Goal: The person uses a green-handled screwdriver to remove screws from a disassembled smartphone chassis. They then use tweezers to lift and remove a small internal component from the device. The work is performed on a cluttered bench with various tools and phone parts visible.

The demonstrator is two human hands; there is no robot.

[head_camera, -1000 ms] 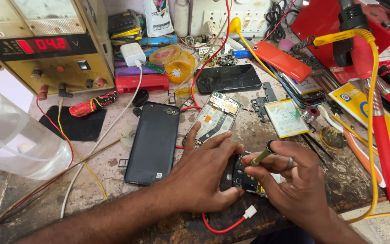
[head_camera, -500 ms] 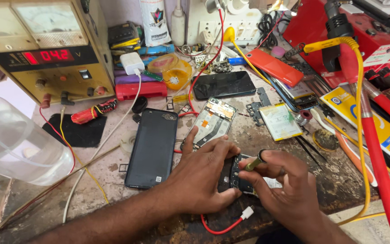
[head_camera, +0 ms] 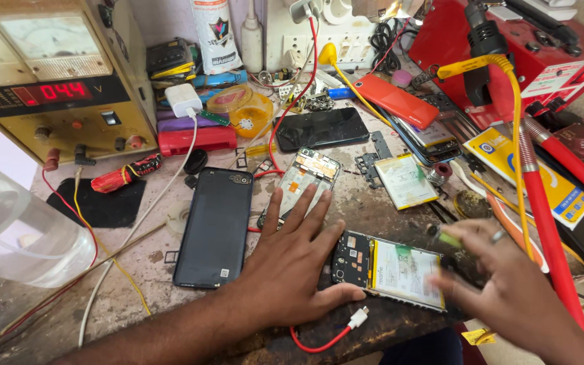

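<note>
Opened phone (head_camera: pixel 388 270), back cover off, lying flat at the near edge of the workbench (head_camera: pixel 136 304), battery and circuit board exposed. Left hand (head_camera: pixel 290 263) rests flat just left of the opened phone, fingers spread, thumb against its lower left corner, holding nothing. Right hand (head_camera: pixel 508 290), blurred, hovers at the phone's right end, pinching a small green-tipped tool (head_camera: pixel 446 236). A black phone (head_camera: pixel 214 226) lies face-down further left of the opened phone.
</note>
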